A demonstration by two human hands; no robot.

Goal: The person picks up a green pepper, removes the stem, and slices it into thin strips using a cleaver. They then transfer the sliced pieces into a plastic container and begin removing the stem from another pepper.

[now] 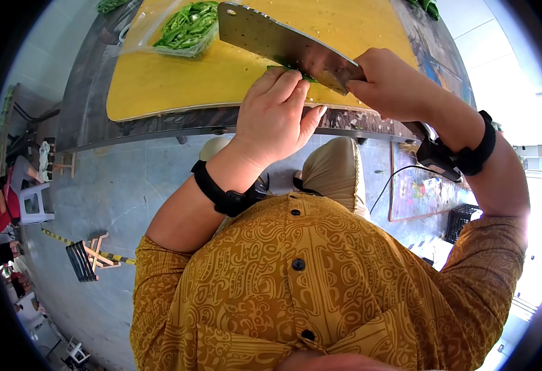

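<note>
A broad steel cleaver (289, 44) is held by its handle in my right hand (391, 86), its blade slanting up and to the left over a yellow cutting board (159, 88). Under the fingertips of my left hand (278, 111) a green vegetable piece (278, 68), possibly green pepper, is pressed to the board beside the cutting edge. How much of it lies under the fingers and blade is hidden. Left of the cleaver, a clear plastic container (192, 52) holds sliced green peppers (189, 25).
The board lies on a dark, worn table (85, 97). Leafy greens (426, 7) show at its far right. On the floor are a folding stool (90, 257), a white plastic stool (34, 206) and a black crate (461, 220). A person (4, 204) is at the far left.
</note>
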